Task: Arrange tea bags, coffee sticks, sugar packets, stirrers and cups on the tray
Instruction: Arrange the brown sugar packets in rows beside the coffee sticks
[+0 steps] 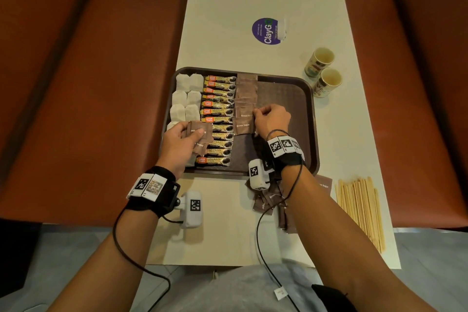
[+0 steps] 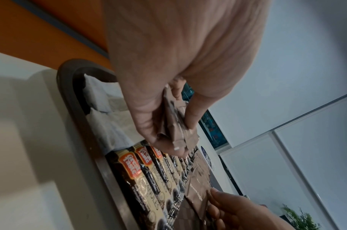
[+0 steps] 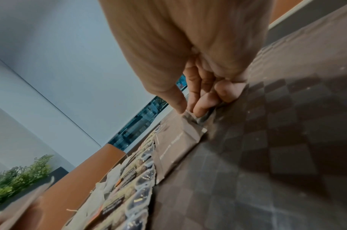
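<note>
On the dark brown tray [image 1: 310, 99] lie white tea bags [image 1: 188, 97], a column of coffee sticks [image 1: 217, 111] and a column of brown sugar packets [image 1: 245, 95]. My left hand [image 1: 181, 138] hovers over the tray's near left and grips a small bunch of brown sugar packets [image 1: 198, 134] [image 2: 174, 124]. My right hand [image 1: 271, 119] pinches the right edge of a sugar packet [image 1: 244, 114] [image 3: 180, 132] lying in the sugar column. Two paper cups [image 1: 323, 71] stand on the table right of the tray. Wooden stirrers [image 1: 361, 205] lie at the near right.
More loose sugar packets [image 1: 268, 200] lie on the white table [image 1: 228, 223] under my right forearm. A round purple sticker [image 1: 267, 31] sits beyond the tray. Orange-brown bench seats [image 1: 88, 83] flank the narrow table on both sides. The tray's right half [image 1: 286, 94] is bare.
</note>
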The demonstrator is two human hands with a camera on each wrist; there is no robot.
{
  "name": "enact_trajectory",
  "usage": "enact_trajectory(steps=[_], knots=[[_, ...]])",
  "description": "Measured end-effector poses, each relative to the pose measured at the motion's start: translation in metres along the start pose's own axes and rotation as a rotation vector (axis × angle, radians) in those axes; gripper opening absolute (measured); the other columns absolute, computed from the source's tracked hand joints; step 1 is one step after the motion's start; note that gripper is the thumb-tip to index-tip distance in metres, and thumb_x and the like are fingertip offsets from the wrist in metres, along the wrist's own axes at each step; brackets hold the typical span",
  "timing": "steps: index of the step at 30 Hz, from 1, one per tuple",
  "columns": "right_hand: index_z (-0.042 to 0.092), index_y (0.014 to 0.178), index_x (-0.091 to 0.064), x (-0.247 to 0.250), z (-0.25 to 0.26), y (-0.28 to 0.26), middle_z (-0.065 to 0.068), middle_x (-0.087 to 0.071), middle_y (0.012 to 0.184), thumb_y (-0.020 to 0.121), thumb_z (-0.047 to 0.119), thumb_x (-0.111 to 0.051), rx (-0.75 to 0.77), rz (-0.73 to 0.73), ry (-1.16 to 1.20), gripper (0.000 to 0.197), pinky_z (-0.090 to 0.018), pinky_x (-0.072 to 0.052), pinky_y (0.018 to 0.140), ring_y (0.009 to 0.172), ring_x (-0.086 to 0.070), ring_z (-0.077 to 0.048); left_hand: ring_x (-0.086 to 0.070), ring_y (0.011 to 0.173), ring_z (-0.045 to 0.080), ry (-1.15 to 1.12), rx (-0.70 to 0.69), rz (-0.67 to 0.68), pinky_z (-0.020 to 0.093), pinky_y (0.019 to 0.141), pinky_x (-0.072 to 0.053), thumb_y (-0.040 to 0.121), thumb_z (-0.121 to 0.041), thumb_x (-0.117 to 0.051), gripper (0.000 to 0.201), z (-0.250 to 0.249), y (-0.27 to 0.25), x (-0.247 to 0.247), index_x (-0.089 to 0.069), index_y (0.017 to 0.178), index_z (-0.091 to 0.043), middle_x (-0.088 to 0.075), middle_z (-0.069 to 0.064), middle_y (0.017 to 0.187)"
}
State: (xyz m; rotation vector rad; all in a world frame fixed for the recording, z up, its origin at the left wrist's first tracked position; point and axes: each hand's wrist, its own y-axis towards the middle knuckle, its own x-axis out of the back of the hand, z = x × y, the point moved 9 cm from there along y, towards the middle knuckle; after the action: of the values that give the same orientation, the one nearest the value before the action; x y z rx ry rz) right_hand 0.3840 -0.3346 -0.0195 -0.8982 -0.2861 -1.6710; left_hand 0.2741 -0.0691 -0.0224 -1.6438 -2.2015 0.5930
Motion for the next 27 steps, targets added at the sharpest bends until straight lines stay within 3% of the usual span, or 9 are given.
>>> enact_trajectory(steps=[3, 5, 8, 12, 17, 27], knots=[[0.014, 0.090, -0.073, 0.004, -0.006, -0.004, -0.001, -0.071, 0.087, 0.090, 0.033, -0.071, 0.026, 0.005, 0.000, 0.019, -0.020, -0.046, 0.074, 0.077, -0.061, -0.009, -0.074, 0.103, 0.039, 0.001, -0.003, -0.001, 0.062, 0.090, -0.059, 0.099, -0.009, -0.068, 0.017, 0.000, 0.001, 0.000, -0.069, 0.115, -0.013, -0.077, 0.010, 0.112], [0.016, 0.090, -0.070, 0.000, -0.011, -0.009, 0.002, -0.069, 0.084, 0.085, 0.039, -0.076, 0.048, 0.056, -0.024, 0.024, -0.015, -0.045, 0.066, 0.076, -0.061, -0.006, -0.074, 0.103, 0.037, 0.000, -0.009, 0.006, 0.059, 0.088, -0.060, 0.099, -0.009, -0.068, 0.016, -0.001, 0.002, -0.002, -0.069, 0.114, -0.015, -0.077, 0.010, 0.112], [0.016, 0.086, -0.068, -0.011, -0.018, -0.016, 0.003, -0.067, 0.083, 0.075, 0.045, -0.085, 0.063, 0.131, -0.082, 0.036, -0.018, -0.048, 0.065, 0.077, -0.062, -0.007, -0.076, 0.099, 0.030, 0.000, -0.015, 0.018, 0.048, 0.080, -0.063, 0.099, -0.008, -0.067, 0.015, 0.000, 0.002, -0.004, -0.069, 0.111, -0.017, -0.076, 0.010, 0.113], [0.018, 0.075, -0.064, -0.011, -0.019, -0.019, 0.000, -0.067, 0.082, 0.076, 0.040, -0.087, 0.043, 0.121, -0.108, 0.032, -0.022, -0.048, 0.066, 0.070, -0.058, -0.005, -0.076, 0.093, 0.026, -0.005, -0.013, 0.030, 0.034, 0.066, -0.063, 0.099, -0.007, -0.067, 0.018, 0.002, 0.003, -0.006, -0.068, 0.116, -0.013, -0.077, 0.010, 0.113], [0.019, 0.072, -0.066, -0.008, -0.027, -0.019, -0.001, -0.068, 0.081, 0.078, 0.039, -0.085, -0.007, 0.092, -0.096, 0.029, -0.022, -0.045, 0.069, 0.066, -0.054, -0.003, -0.076, 0.091, 0.028, -0.012, -0.010, 0.028, 0.042, 0.074, -0.063, 0.100, -0.006, -0.066, 0.019, 0.001, 0.002, -0.003, -0.067, 0.118, -0.011, -0.077, 0.010, 0.112], [0.019, 0.067, -0.067, -0.007, -0.026, -0.016, -0.006, -0.072, 0.080, 0.081, 0.037, -0.082, -0.060, 0.045, -0.030, 0.027, -0.026, -0.055, 0.071, 0.076, -0.069, -0.016, -0.075, 0.087, 0.020, -0.022, -0.011, 0.012, 0.046, 0.079, -0.063, 0.099, -0.006, -0.067, 0.018, 0.002, -0.001, 0.000, -0.068, 0.116, -0.013, -0.076, 0.009, 0.112]])
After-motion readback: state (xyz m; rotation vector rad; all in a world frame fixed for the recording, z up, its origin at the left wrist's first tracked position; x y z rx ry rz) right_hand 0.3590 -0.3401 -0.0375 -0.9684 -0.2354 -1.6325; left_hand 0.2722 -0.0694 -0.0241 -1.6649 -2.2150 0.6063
